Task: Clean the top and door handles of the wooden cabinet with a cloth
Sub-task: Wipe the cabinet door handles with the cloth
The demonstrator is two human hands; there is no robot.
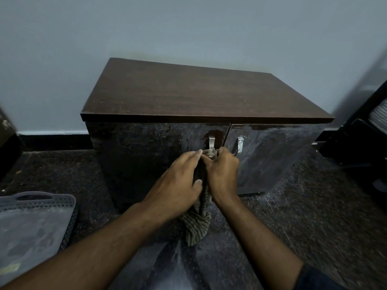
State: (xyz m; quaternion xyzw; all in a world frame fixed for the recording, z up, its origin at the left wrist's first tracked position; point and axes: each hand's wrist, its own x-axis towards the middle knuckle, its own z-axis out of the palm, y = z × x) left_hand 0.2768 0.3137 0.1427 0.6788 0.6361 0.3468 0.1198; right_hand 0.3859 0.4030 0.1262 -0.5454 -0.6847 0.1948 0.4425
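Observation:
A dark wooden cabinet with a bare brown top stands against the wall. Its two glossy doors each carry a metal handle: the left handle and the right handle. A striped brownish cloth is bunched around the lower end of the left handle and hangs down toward the floor. My left hand holds the cloth from the left, thumb pressed into it. My right hand grips the cloth at the handle, fingers curled round it.
A grey perforated plastic basket sits on the dark speckled floor at lower left. Black furniture with a ribbed part stands at the right. A dark object is at the left edge.

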